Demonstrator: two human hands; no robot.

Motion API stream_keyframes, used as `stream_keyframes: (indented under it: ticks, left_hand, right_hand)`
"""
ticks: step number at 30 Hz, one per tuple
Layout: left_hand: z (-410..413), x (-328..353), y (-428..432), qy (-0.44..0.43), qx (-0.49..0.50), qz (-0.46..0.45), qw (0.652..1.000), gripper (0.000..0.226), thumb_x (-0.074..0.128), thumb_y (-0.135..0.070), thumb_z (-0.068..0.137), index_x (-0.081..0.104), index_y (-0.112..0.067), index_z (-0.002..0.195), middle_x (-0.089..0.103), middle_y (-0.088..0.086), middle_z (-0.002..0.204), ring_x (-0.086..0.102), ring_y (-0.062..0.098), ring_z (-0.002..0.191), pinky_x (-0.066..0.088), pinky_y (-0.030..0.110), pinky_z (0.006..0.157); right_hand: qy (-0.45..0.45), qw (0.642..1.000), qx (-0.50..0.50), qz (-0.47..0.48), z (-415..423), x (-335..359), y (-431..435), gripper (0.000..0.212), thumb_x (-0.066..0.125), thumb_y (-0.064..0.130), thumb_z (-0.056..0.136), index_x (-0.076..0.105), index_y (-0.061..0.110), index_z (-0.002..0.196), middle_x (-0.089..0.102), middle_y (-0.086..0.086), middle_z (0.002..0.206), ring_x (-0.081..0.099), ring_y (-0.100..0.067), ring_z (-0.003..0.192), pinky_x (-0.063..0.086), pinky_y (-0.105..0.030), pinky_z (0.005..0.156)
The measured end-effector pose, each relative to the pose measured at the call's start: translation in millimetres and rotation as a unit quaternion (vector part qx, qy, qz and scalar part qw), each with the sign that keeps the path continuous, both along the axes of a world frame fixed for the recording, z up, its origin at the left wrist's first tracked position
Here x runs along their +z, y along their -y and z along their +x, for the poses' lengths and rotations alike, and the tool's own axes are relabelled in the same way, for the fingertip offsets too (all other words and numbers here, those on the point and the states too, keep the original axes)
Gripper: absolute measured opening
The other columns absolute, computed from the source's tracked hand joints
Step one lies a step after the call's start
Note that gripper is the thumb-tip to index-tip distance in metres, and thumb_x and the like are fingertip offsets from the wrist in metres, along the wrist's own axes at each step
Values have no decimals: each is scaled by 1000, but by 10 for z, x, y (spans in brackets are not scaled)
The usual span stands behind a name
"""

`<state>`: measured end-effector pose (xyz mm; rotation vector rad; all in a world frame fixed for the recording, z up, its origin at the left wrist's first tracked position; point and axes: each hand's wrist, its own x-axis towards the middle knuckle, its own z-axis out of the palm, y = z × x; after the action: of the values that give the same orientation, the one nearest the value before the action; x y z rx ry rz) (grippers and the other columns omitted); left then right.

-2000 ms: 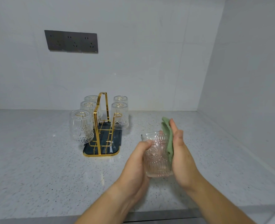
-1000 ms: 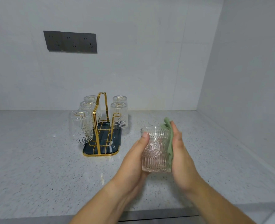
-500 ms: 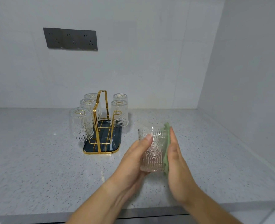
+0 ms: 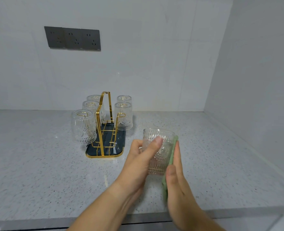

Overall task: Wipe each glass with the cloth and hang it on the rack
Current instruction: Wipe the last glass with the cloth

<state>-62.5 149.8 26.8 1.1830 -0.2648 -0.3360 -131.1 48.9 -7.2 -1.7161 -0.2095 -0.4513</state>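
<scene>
The left hand (image 4: 138, 164) grips the glass (image 4: 160, 151); the flat right hand (image 4: 177, 185) presses the cloth (image 4: 172, 154), now slid lower down its side. Wiping continues, hanging comes next.

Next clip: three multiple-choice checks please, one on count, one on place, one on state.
1. How many glasses hang on the rack? A) three B) five C) six
2. Where is the cloth? A) draped on the rack B) between the right hand and the held glass C) inside a hung glass
3. The held glass is A) mouth up B) inverted C) lying down
Answers: 1 B, three on the rack's left side, two on its right; 2 B, the flat hand presses it there; 3 A, open rim on top, gripped by the left hand.
</scene>
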Motion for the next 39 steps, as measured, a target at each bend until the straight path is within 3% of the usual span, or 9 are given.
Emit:
stream_keyframes:
  ticks: [8,11,15,18,22,27,31,34,39]
  left_hand:
    - [-18,70,45,-21,-74,-26,997,47,44,-45,103,74,-17,127,74,12,129,68,29,123,48,50,110]
    - [-3,43,45,-12,-49,-24,998,76,68,-60,88,52,-12,144,72,12,130,69,30,122,51,55,107]
    - [-14,-16,6,22,-20,-9,999,82,81,-51,71,46,-15,136,80,-1,110,77,20,105,61,33,84]
    - [-12,16,-22,-21,-10,-18,1000,95,86,-56,69,49,-7,141,76,9,121,74,27,113,58,43,98]
    - [-11,52,-20,-44,-59,-34,997,50,58,-56,94,78,-17,119,76,12,123,72,29,115,55,47,101]
    - [-38,115,15,-57,-77,-51,994,53,35,-49,106,81,-23,112,78,9,118,76,22,104,56,44,92]
    - [-25,50,15,-31,-60,-38,997,68,68,-63,89,57,-18,139,74,9,128,73,27,115,56,53,99]
    - [4,-25,5,-33,-44,-29,998,75,94,-44,71,52,-19,128,81,4,108,79,23,99,59,52,93]
    - [32,-49,-20,-81,-55,-80,992,83,88,-31,72,52,4,138,76,15,109,76,26,87,61,37,70]
  right_hand:
    - [-19,997,-37,63,232,387,188,92,25,91,77,14,48,158,27,26,163,32,7,146,28,-38,125]
    - [-10,997,-18,74,161,282,114,77,28,77,86,10,52,156,31,19,163,37,5,145,32,-29,123]
    - [1,1000,-4,18,11,72,4,74,29,83,88,4,59,154,21,22,167,24,1,152,21,-44,127]
    - [4,1000,1,3,-38,12,-38,80,30,85,87,-1,56,155,17,20,168,21,-2,154,19,-47,127]
    - [5,1000,-17,6,37,149,45,77,29,85,87,2,59,154,15,23,168,20,-1,154,22,-47,126]
    - [-11,998,-54,-18,160,398,143,80,19,93,79,6,62,152,11,35,164,13,9,152,18,-43,128]
    - [-23,998,-44,-45,100,267,84,71,17,91,82,-4,70,146,-1,39,163,2,9,153,12,-46,129]
    - [-26,998,-26,-49,10,118,42,73,20,90,83,-7,68,147,-3,38,164,2,9,153,14,-44,128]
    - [-4,999,-24,-42,-64,16,-10,76,22,89,83,-7,65,149,-4,34,165,4,8,153,18,-35,126]
